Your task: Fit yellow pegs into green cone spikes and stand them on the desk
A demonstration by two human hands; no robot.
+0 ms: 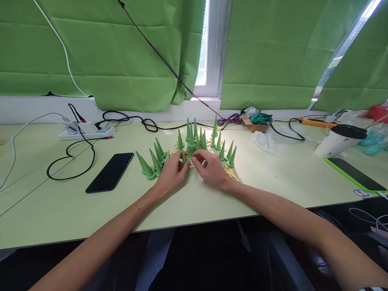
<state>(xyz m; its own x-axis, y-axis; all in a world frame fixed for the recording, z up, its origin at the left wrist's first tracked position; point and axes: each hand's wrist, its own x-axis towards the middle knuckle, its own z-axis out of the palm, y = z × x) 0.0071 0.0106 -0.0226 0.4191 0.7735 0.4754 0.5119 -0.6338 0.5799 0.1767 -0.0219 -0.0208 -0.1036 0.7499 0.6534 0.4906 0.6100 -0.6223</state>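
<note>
Several green cones [147,169] stand in a cluster on the pale table, some to the left of my hands, some behind and some to the right. My left hand [173,171] is closed around a small green cone [184,157]. Close beside it, my right hand [209,167] pinches a small yellowish piece [193,158] near the cone's base; the fingertips partly hide it. Small yellow pieces [230,173] lie in a pile by my right wrist, with more scattered among the cones at the back.
A black phone [110,173] lies at the left, near a power strip [87,132] and looped black cable [71,178]. At the right are a white cup [340,141], a green-edged phone [355,173], plastic bags [264,141] and a small cardboard box [256,127].
</note>
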